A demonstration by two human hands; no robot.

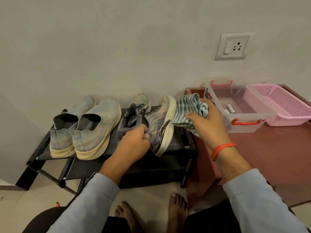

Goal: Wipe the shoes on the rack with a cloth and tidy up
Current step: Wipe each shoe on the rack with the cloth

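Knit sneaker [158, 126] gripped, striped cloth [186, 110] bunched

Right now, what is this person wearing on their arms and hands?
Both arms wear long, loose light grey-blue sleeves that end partway along the forearm. The left hand is bare, with no glove or ring visible. The right hand is bare too, but a thin orange-red band circles its wrist.

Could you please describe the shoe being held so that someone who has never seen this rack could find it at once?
Start at the black shoe rack against the wall, beside the reddish-brown cabinet. Four shoes sit on its top shelf, and the one meant is the laced running shoe at the right end, tipped onto its side. Unlike the slip-on pair on the left, it has black laces, and the left hand grips its heel.
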